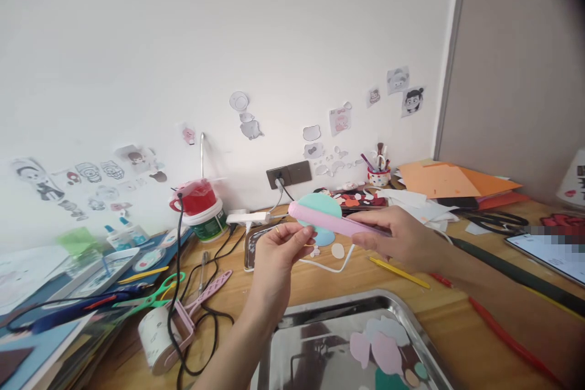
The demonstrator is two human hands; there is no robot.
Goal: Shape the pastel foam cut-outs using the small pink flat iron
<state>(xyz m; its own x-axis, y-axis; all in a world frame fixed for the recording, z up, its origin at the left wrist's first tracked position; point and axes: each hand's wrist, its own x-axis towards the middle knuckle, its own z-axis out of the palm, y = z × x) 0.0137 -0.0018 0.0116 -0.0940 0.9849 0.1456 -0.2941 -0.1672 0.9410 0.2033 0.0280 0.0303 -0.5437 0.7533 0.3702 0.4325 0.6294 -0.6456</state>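
Observation:
My left hand is closed, thumb and fingers pinching the lower edge of a thin mint-green disc. In my right hand is a long, pink, rounded tool, perhaps a small hair straightener. It lies across the disc, pointing left; whether it clamps the disc I cannot tell. Just below the disc shows a light-blue round piece, partly covered. Small pale cutouts, among them a cream oval, lie on the table under my hands.
A metal tray with pink, grey and green cutouts sits in front. Left are green scissors, black cables and a tape roll. Right are a yellow pen-like tool, a phone and orange sheets. A white power strip stands behind.

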